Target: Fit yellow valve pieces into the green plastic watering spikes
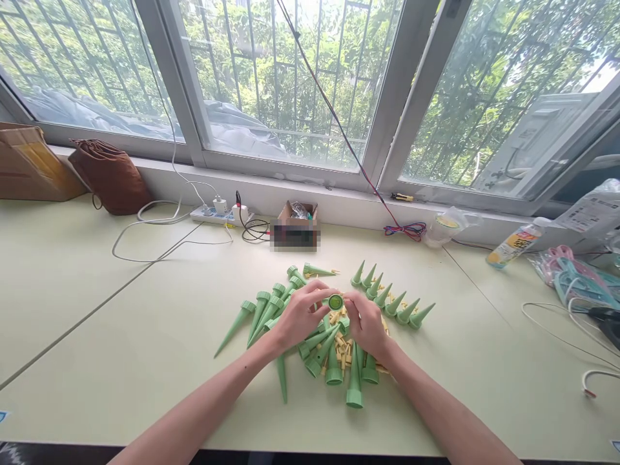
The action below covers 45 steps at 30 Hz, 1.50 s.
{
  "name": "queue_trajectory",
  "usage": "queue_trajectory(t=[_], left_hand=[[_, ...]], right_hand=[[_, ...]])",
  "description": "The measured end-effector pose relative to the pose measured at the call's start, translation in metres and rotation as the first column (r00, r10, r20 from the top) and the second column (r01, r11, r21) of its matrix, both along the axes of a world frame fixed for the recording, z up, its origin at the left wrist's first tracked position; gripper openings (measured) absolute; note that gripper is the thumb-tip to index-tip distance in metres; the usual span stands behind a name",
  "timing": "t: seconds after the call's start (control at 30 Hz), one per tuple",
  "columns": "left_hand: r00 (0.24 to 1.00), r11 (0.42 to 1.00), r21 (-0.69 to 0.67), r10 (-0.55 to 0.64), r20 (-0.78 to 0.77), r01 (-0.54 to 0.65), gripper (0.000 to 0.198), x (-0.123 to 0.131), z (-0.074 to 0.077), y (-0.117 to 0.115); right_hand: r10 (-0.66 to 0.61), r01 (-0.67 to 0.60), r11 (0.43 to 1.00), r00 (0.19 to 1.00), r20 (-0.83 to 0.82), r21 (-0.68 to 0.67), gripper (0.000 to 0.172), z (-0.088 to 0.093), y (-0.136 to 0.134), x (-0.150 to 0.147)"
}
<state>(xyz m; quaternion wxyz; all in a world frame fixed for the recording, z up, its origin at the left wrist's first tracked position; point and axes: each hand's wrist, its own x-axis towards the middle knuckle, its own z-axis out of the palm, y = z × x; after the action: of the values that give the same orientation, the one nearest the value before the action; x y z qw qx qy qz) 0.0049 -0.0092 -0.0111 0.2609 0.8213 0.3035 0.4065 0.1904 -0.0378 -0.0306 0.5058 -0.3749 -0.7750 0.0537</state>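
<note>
My left hand [304,315] is closed round a green plant-watering spike [336,301], whose round open end faces me. Pressed close on its other side is my right hand [367,324], fingers pinched together; whatever they hold is hidden. Below both hands lies a heap of loose green spikes [354,387] mixed with small yellow plastic pieces [343,354]. Left of the heap, more green spikes with ribbed caps [248,305] lie on their sides. To the right, several green cones [396,302] stand point up in a slanting row.
A small cardboard box [298,213], a power strip [203,213] and a coiled cable [405,230] lie along the window ledge. A drink bottle [517,244] and bagged cables [581,274] are at right. A brown pouch [112,177] stands at left on the pale table [121,361].
</note>
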Motion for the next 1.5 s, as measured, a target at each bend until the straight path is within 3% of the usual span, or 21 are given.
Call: queue_trajectory(t=[0.13,0.27,0.33,0.43,0.6,0.7,0.8,0.97,1.17,1.33,1.5], left_hand=[[0.999,0.994,-0.112,0.006,0.040,-0.002,0.031,0.002,0.004,-0.002],[0.991,0.951,-0.300,0.109,0.082,-0.079,0.018,0.003,0.011,-0.002],[0.991,0.884,-0.465,0.104,0.084,-0.054,0.030,0.002,0.014,0.000],[0.991,0.726,-0.681,0.003,0.132,0.089,0.054,-0.001,0.017,0.002],[0.973,0.511,-0.831,-0.058,0.222,0.220,0.057,-0.003,0.020,0.003],[0.964,0.451,-0.856,-0.052,0.259,0.254,0.051,-0.004,0.020,0.004],[0.951,0.433,-0.849,-0.079,0.299,0.303,0.047,-0.005,0.020,0.006],[0.941,0.491,-0.803,-0.146,0.306,0.337,0.041,-0.007,0.023,0.006],[0.975,0.668,-0.711,-0.157,0.155,0.221,0.038,-0.007,0.026,0.003],[0.991,0.867,-0.481,-0.114,0.064,0.131,0.034,-0.005,0.021,0.000],[0.996,0.957,-0.276,-0.089,0.014,0.089,0.027,-0.003,0.017,-0.001]], right_hand=[[-0.021,0.021,1.000,1.000,-0.001,0.012,0.018,0.000,0.001,-0.001],[-0.062,0.064,0.997,0.997,-0.052,0.049,0.016,0.002,0.001,-0.001],[-0.092,0.097,0.993,0.993,-0.069,0.065,0.016,0.003,0.001,-0.001],[-0.087,0.090,0.994,0.995,-0.049,0.063,0.016,0.002,0.000,-0.002],[-0.013,0.013,1.000,1.000,0.003,0.020,0.015,0.001,-0.002,-0.003],[0.012,-0.012,1.000,1.000,-0.007,0.023,0.015,0.002,-0.002,-0.004],[0.026,-0.026,0.999,1.000,-0.011,0.037,0.015,0.001,-0.002,-0.004],[0.020,-0.020,0.999,1.000,-0.003,0.042,0.014,-0.001,0.000,-0.003],[-0.017,0.017,0.999,1.000,-0.022,0.031,0.015,0.000,-0.001,-0.003],[-0.046,0.047,0.998,0.998,-0.046,0.030,0.015,-0.003,0.001,-0.002],[-0.061,0.062,0.998,0.996,-0.063,0.024,0.015,-0.003,0.002,-0.001]])
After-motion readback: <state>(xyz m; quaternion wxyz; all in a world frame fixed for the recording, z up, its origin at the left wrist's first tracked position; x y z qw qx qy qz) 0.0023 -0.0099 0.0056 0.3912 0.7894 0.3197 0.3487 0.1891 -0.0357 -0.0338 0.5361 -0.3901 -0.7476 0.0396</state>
